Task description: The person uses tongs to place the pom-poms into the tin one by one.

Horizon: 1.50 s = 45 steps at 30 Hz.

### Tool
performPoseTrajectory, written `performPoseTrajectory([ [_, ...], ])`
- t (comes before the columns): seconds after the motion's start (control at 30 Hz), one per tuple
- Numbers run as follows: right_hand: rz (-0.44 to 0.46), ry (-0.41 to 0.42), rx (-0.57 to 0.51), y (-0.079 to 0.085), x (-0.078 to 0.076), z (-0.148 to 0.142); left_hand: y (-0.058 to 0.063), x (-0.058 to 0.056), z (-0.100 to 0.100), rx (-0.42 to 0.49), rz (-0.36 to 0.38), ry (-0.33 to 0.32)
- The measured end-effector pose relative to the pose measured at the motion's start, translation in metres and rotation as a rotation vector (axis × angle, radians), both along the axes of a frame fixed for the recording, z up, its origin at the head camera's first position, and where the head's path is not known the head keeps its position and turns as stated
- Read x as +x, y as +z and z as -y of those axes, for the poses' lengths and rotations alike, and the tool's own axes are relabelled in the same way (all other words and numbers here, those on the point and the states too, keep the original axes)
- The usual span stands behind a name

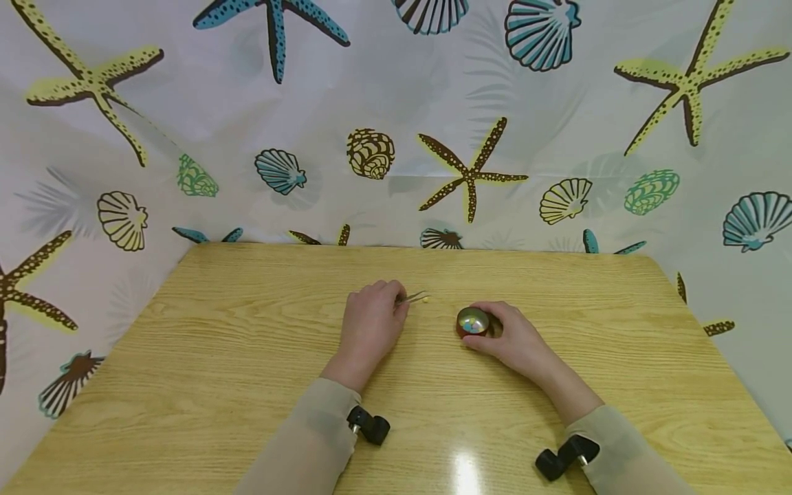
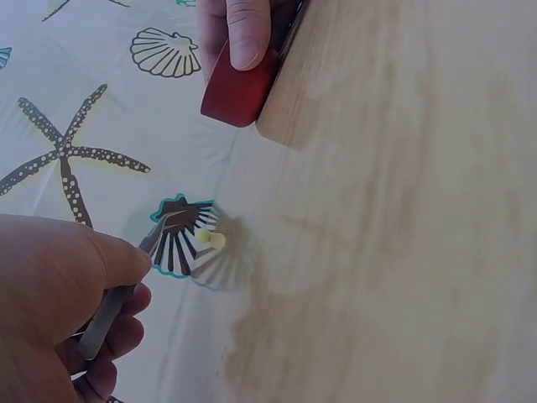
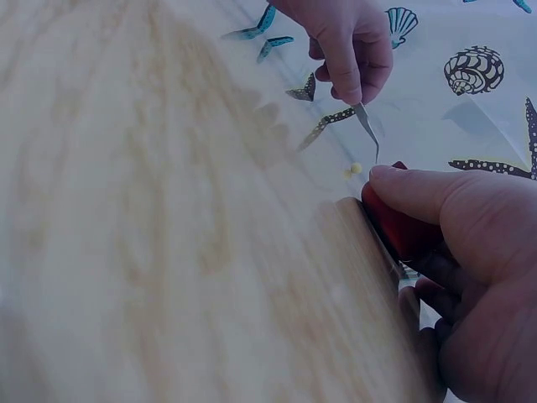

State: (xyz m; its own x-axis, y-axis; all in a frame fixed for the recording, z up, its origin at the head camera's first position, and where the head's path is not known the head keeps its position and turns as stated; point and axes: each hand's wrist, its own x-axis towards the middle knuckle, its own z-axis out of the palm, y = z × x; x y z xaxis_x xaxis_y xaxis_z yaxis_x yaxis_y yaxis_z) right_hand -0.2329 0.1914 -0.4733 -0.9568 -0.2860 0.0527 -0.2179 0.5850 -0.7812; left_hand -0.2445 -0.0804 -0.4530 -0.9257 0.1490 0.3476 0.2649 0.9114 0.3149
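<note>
My left hand pinches metal tweezers between thumb and fingers, their bent tips pointing right. Close by the tips is a small pale yellow piece that looks like two round lobes. My right hand grips a small round red tin from its right side, thumb in front and fingers behind. Inside, the tin is shiny metal and holds several small bits, among them pink, blue and yellow ones. The right wrist view shows the tweezers beyond the tin, apart from it.
Both hands work over a light wood-grain table. A white cloth printed with starfish and shells hangs behind the table and along its sides. Black camera mounts are strapped at both sleeve cuffs.
</note>
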Motion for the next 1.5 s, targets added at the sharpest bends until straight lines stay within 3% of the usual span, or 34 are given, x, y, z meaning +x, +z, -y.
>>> performPoseTrajectory([
  [1.03, -0.005, 0.011, 0.000, 0.0018, 0.0003, 0.0004, -0.0069, -0.0002, 0.0022, -0.020, -0.004, -0.007],
  [1.5, 0.001, 0.005, 0.000, 0.0038, 0.0020, 0.0017, -0.0029, 0.0006, 0.0006, -0.007, -0.003, -0.004],
])
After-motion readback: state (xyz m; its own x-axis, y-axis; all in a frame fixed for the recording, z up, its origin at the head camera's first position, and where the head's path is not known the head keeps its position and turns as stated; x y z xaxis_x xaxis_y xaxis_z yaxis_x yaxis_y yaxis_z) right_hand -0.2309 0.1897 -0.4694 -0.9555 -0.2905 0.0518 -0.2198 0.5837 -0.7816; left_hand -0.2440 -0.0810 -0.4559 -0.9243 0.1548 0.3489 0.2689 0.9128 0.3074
